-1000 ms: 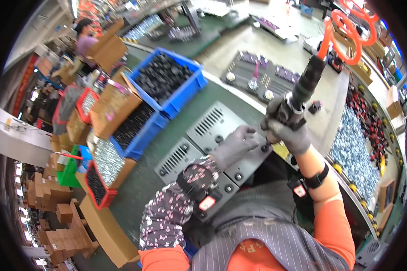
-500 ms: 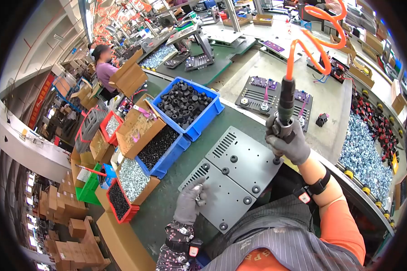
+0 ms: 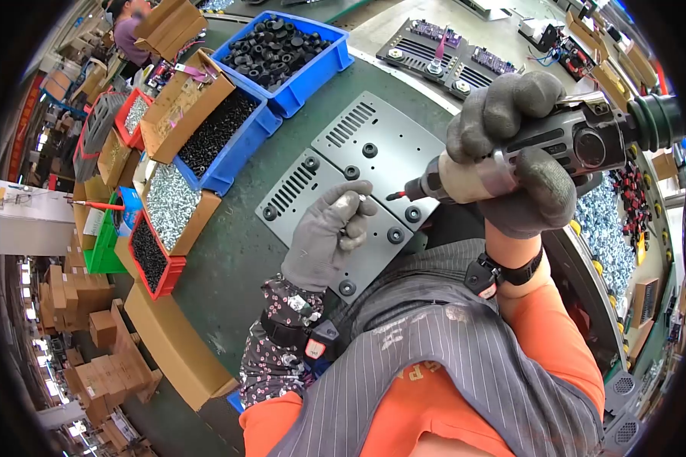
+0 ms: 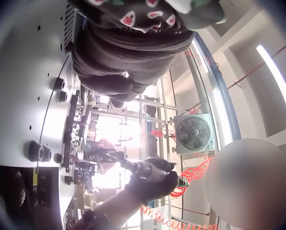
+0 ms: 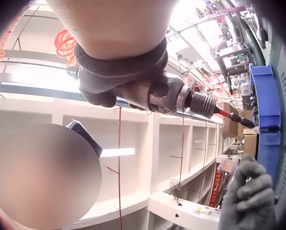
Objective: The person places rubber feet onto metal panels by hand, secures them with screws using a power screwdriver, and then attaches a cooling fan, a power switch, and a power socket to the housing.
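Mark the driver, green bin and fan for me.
Driver (image 3: 598, 146): head view, on its casing.
Green bin (image 3: 103, 261): head view, on its side wall.
Fan (image 4: 194, 132): left wrist view, on the hub.

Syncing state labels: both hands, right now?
Left hand: closed, pinching a small shiny piece.
Right hand: closed around a power screwdriver.

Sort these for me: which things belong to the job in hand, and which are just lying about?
Probably the job:
power driver, in the right hand
small shiny piece, in the left hand
grey plates
black round pieces on them

Seemingly lying about:
purple circuit boards
green crate
cardboard boxes
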Demonstrator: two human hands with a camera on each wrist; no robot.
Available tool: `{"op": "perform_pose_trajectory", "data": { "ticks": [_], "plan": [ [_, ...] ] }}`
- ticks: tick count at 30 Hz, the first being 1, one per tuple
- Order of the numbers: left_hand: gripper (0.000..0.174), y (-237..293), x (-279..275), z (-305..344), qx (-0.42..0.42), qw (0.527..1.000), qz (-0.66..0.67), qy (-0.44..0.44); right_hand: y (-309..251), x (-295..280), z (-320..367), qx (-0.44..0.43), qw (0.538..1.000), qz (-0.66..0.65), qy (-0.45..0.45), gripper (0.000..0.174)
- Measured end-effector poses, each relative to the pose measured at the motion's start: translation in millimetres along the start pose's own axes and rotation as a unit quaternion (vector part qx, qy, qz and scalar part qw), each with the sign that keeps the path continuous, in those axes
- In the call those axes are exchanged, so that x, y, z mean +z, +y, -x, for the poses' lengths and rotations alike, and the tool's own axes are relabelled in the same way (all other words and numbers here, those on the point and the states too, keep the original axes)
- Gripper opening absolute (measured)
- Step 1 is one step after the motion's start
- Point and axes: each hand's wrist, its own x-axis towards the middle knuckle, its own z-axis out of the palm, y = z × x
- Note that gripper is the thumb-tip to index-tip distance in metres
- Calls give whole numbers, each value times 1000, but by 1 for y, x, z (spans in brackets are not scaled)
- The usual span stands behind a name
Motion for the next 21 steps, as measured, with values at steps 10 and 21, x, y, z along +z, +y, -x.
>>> {"op": "perform_pose_trajectory", "data": {
  "ticks": [10,21],
  "plan": [
    [24,-11,3,1,-45,995,81,-41,12,5,5,-6,997,55,49,39],
    [34,0,-8,-22,50,897,-433,70,13,-43,-3,38,993,-55,101,38]
  ]
}}
